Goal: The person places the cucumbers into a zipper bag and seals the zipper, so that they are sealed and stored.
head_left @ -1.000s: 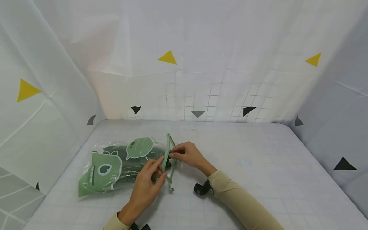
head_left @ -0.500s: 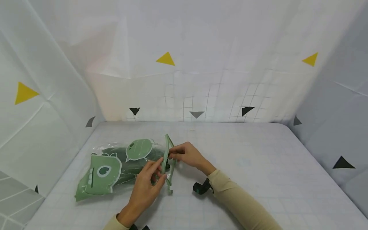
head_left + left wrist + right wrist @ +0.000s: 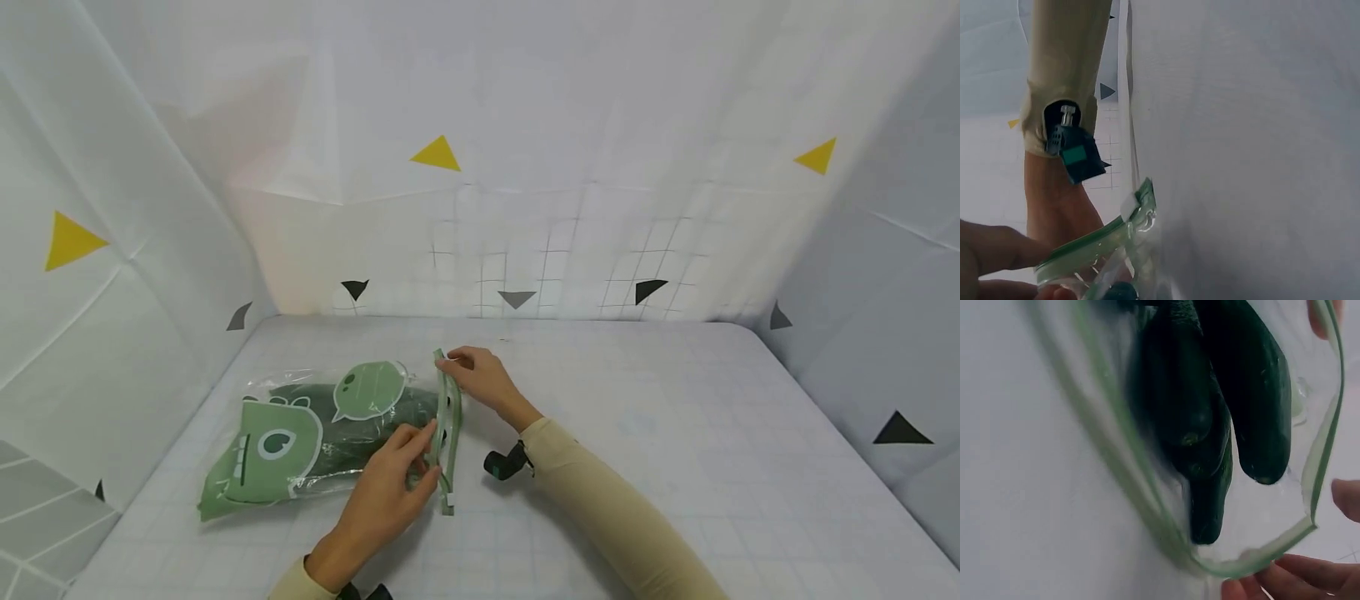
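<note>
A clear zip bag [image 3: 282,471] with a green cartoon print lies on its side at the left of the table. Inside it are several dark green cucumbers [image 3: 1259,412], their ends towards the mouth. The green zip strip [image 3: 1129,437] stands parted in the right wrist view. My left hand [image 3: 386,492] holds the near part of the mouth with thumb and fingers. At the far corner of the strip, my right hand [image 3: 486,379] pinches the edge. A white tab [image 3: 1129,207] sits near one end of the strip in the left wrist view.
A white, faintly gridded sheet [image 3: 675,467] covers the table. White sheets with yellow and black triangles hang behind and at both sides. A small black camera [image 3: 506,461] is strapped under the right wrist, just above the table.
My right hand has moved from the middle of the bag's mouth to its far corner and grips there. The left hand has slid slightly nearer along the strip. The mouth looks narrower.
</note>
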Available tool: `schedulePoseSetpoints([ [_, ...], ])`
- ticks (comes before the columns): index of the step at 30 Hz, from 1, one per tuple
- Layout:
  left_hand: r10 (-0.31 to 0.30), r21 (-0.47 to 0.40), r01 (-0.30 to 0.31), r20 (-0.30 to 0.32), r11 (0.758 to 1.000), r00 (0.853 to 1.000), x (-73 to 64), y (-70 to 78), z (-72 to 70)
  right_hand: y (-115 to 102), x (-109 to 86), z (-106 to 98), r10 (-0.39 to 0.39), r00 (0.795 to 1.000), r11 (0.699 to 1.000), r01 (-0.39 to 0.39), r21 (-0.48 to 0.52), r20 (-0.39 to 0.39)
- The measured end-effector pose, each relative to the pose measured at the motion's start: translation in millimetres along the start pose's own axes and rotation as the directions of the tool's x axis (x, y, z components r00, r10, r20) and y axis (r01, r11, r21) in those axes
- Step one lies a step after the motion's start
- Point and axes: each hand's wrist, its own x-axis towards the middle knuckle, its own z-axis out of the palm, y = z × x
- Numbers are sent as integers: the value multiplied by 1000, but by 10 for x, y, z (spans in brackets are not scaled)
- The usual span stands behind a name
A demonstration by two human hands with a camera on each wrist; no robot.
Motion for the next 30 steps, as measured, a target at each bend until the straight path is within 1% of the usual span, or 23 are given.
schedulePoseSetpoints([
  [2, 11, 30, -11, 22, 999, 1000, -1, 0, -1, -14, 55, 34, 27, 999, 1000, -26, -9, 41],
  [5, 28, 69, -32, 54, 997, 998, -7, -6, 4, -23, 103, 67, 16, 999, 999, -15, -30, 49],
  [9, 62, 97, -71, 98, 993, 993, -14, -24, 11, -5, 128, 65, -8, 1000, 1000, 8, -5, 1],
  [12, 103, 163, -125, 136, 979, 985, -20, -35, 1, 33, 163, 60, -12, 999, 999, 13, 42, -36],
  [16, 158, 275, -211, 204, 938, 966, -30, -47, -22, 52, 198, 51, -5, 999, 997, 8, 82, -42],
  [19, 174, 312, -252, 258, 916, 950, -34, -53, -32, 58, 212, 50, 6, 999, 997, -2, 77, -40],
  [21, 175, 320, -270, 296, 908, 939, -31, -59, -37, 69, 222, 54, 16, 999, 997, -13, 75, -47],
  [25, 173, 308, -301, 383, 902, 908, -34, -78, -59, 87, 244, 67, 37, 998, 996, -32, 84, -57],
  [27, 180, 294, -314, 403, 903, 897, -45, -91, -81, 94, 248, 71, 44, 998, 996, -40, 85, -46],
  [28, 185, 288, -313, 396, 905, 899, -58, -92, -95, 103, 250, 74, 47, 998, 996, -43, 80, -41],
  [29, 185, 272, -300, 380, 914, 906, -76, -89, -114, 111, 249, 74, 51, 998, 996, -49, 76, -34],
  [30, 175, 249, -275, 358, 929, 917, -97, -83, -136, 123, 244, 76, 56, 998, 996, -54, 73, -25],
])
